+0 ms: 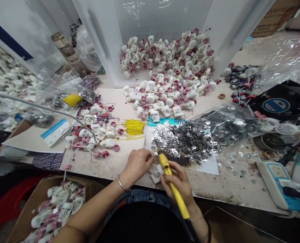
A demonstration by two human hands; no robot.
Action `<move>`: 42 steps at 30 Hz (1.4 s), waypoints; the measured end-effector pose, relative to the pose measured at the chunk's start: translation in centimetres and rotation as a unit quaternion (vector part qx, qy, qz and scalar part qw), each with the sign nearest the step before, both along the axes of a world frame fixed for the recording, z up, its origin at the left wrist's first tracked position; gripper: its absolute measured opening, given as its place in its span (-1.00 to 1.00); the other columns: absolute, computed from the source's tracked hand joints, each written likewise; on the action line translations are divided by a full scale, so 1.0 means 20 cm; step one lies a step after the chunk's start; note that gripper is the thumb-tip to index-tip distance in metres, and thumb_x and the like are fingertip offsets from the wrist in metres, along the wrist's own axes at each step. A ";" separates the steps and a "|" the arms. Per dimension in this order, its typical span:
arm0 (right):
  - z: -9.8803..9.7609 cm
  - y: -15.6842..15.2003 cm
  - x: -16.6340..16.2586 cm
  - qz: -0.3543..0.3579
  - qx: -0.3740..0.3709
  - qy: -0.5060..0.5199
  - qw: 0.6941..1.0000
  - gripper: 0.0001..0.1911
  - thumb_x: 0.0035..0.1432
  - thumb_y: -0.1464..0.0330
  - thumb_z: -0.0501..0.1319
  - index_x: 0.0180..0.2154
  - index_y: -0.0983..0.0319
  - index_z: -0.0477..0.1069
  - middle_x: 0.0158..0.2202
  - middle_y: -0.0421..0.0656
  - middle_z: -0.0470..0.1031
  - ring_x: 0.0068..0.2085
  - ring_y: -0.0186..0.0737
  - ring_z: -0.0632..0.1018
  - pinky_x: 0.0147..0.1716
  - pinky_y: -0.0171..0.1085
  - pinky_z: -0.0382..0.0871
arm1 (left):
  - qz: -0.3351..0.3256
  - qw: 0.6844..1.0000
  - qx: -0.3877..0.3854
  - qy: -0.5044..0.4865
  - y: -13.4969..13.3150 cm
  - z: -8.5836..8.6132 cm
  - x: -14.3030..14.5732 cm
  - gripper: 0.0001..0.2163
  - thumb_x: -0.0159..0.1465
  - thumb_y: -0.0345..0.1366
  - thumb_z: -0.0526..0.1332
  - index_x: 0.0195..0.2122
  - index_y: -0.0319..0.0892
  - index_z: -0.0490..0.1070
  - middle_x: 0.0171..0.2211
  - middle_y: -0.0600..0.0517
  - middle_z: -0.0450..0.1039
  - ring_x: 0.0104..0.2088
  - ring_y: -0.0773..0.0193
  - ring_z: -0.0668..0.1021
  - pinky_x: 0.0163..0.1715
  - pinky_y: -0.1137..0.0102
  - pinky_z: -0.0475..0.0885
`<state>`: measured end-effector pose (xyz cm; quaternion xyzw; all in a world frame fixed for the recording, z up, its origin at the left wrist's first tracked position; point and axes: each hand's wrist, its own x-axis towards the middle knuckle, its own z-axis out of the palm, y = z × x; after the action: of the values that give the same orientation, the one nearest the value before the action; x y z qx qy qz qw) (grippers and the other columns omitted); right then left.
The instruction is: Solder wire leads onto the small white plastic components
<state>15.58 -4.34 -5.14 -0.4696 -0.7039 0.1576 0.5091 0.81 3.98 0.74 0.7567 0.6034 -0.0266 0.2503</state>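
Observation:
At the table's near edge my left hand (137,164) is closed, pinching a small white part (155,173) together with something tiny at its fingertips. Close beside it, my right hand (179,184) grips a yellow-handled tool (174,189) whose dark tip (157,147) points up toward a heap of small shiny metal pieces (187,140). The white part sits between both hands, touching them.
A big pile of white and pink parts (170,67) spills from a clear bin at the back. A bundle of yellow wires (135,127) and more parts (96,130) lie at left. A cardboard box of parts (56,209) stands below left; a white power strip (278,184) at right.

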 end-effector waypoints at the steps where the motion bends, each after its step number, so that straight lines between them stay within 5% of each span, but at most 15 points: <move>1: -0.01 -0.01 0.03 -0.009 0.006 -0.004 1.000 -0.84 0.06 0.58 0.23 -0.35 0.22 0.38 0.08 -0.09 0.27 -0.02 -0.21 0.52 -0.20 -0.34 0.58 | -0.011 1.000 0.004 -0.010 0.00 -0.01 -0.01 -0.84 0.25 -0.32 0.14 -0.37 -0.16 0.52 -0.38 0.01 0.57 -0.33 0.22 0.55 -0.30 0.40 0.32; 7: -0.10 0.01 0.34 -0.081 0.034 -0.057 0.995 -0.56 0.04 0.65 0.22 -0.07 0.14 0.41 0.23 -0.14 0.14 0.17 -0.11 0.38 0.00 -0.23 0.51 | -0.048 0.999 -0.004 -0.018 -0.01 -0.04 0.00 -0.84 0.26 -0.33 0.16 -0.38 -0.18 0.53 -0.35 -0.03 0.57 -0.28 0.19 0.55 -0.23 0.37 0.34; 12: -0.14 0.06 0.50 -0.031 -0.008 -0.094 0.995 -0.52 0.12 0.63 0.14 -0.01 0.05 0.40 0.26 -0.21 0.15 0.26 -0.08 0.28 0.15 -0.15 0.39 | -0.047 0.999 0.000 -0.017 -0.01 0.00 -0.01 -0.84 0.28 -0.26 0.17 -0.30 -0.18 0.53 -0.29 -0.03 0.56 -0.25 0.18 0.55 -0.21 0.36 0.36; 16: -0.11 0.04 0.42 0.015 -0.022 -0.069 0.997 -0.51 0.15 0.59 0.13 0.04 -0.01 0.35 0.30 -0.25 0.10 0.25 -0.10 0.30 0.10 -0.16 0.43 | -0.008 0.997 0.067 0.022 0.06 0.01 -0.11 -0.84 0.29 -0.30 0.15 -0.27 -0.17 0.53 -0.29 -0.02 0.57 -0.27 0.18 0.55 -0.23 0.35 0.36; 19: -0.10 0.06 0.29 0.046 -0.045 -0.052 0.997 -0.58 0.17 0.48 0.18 0.04 -0.01 0.35 0.22 -0.24 0.26 0.14 -0.16 0.44 0.01 -0.22 0.49 | 0.019 0.992 0.113 0.055 0.17 -0.03 -0.18 -0.81 0.31 -0.36 0.10 -0.25 -0.23 0.53 -0.27 -0.10 0.55 -0.25 0.12 0.54 -0.21 0.29 0.35; 24: -0.10 0.17 0.21 0.035 -0.049 -0.025 0.998 -0.66 0.18 0.40 0.19 0.00 0.01 0.38 0.09 -0.25 0.42 0.01 -0.24 0.54 -0.06 -0.27 0.53 | -0.021 0.988 0.146 0.040 0.30 -0.11 -0.22 -0.85 0.28 -0.39 0.14 -0.31 -0.23 0.51 -0.29 -0.09 0.50 -0.22 0.14 0.48 -0.18 0.29 0.33; 35: 0.05 -0.02 0.18 -0.136 0.031 0.031 0.990 -0.79 0.00 0.63 0.26 -0.40 0.22 0.41 0.04 -0.12 0.38 -0.11 -0.22 0.57 -0.20 -0.26 0.59 | -0.030 0.970 0.240 -0.001 0.26 -0.12 -0.25 -0.81 0.30 -0.48 0.07 -0.20 -0.22 0.47 -0.31 -0.10 0.48 -0.13 0.06 0.42 -0.05 0.12 0.28; 39: 0.01 0.02 0.16 -0.110 0.043 0.000 0.993 -0.79 0.01 0.61 0.27 -0.33 0.21 0.43 0.05 -0.12 0.36 -0.06 -0.22 0.55 -0.21 -0.30 0.59 | -0.036 0.969 0.240 -0.044 0.23 -0.12 -0.19 -0.75 0.29 -0.57 0.00 -0.20 -0.24 0.44 -0.25 -0.11 0.44 -0.20 0.16 0.46 -0.14 0.26 0.38; 42: -0.03 0.08 0.17 -0.060 0.050 -0.023 0.997 -0.80 0.06 0.58 0.22 -0.29 0.19 0.45 0.06 -0.13 0.36 -0.01 -0.16 0.53 -0.18 -0.26 0.59 | -0.093 0.972 0.159 -0.144 0.15 -0.08 -0.10 -0.81 0.30 -0.50 0.06 -0.15 -0.23 0.42 -0.25 -0.05 0.45 -0.22 0.24 0.49 -0.17 0.37 0.41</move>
<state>18.95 -2.69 -5.80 -0.4882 -0.6928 0.0809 0.5245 -1.10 7.06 -0.78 0.8355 0.4842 0.1557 0.2080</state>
